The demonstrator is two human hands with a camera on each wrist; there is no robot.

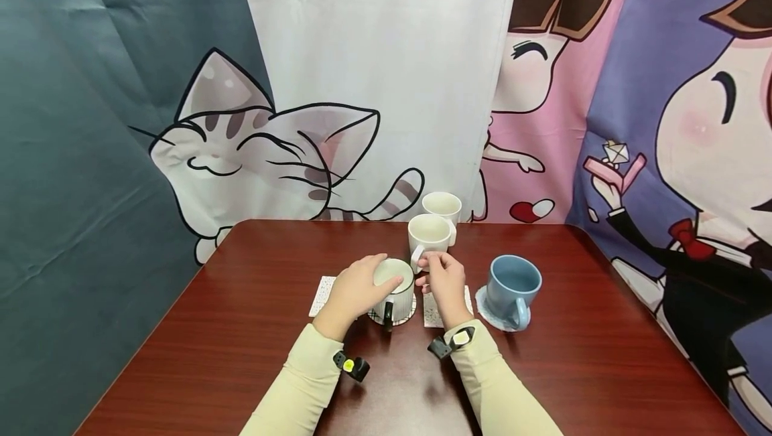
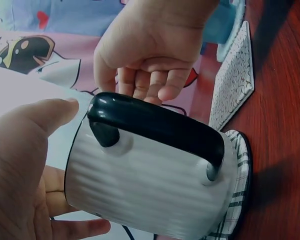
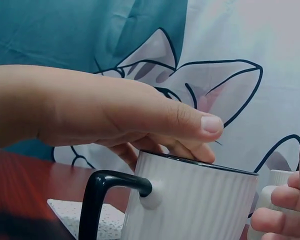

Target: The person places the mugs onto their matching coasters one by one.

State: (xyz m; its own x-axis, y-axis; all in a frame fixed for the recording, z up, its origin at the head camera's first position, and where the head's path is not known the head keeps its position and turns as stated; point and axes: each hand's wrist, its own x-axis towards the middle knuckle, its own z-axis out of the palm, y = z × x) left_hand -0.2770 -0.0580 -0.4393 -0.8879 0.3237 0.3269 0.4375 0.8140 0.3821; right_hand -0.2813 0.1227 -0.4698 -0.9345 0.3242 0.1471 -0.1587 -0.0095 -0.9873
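Head view, lower centre: spread left hand (image 1: 354, 287) is bracketing a probably fragile mug (image 1: 403, 297), handle (image 1: 389, 313) inviting grip; right hand (image 1: 445, 282) hovering empty.

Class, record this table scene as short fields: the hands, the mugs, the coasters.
Left hand: at the rim of the black-handled mug
Right hand: between that mug and the blue mug, fingers loosely bent
Black-handled mug: upright on a checked coaster
Blue mug: upright on a blue coaster
White mugs: two, farther back
Speckled coasters: two

Left hand (image 1: 360, 284) spreads; right hand (image 1: 446, 286) seems loosely curled.
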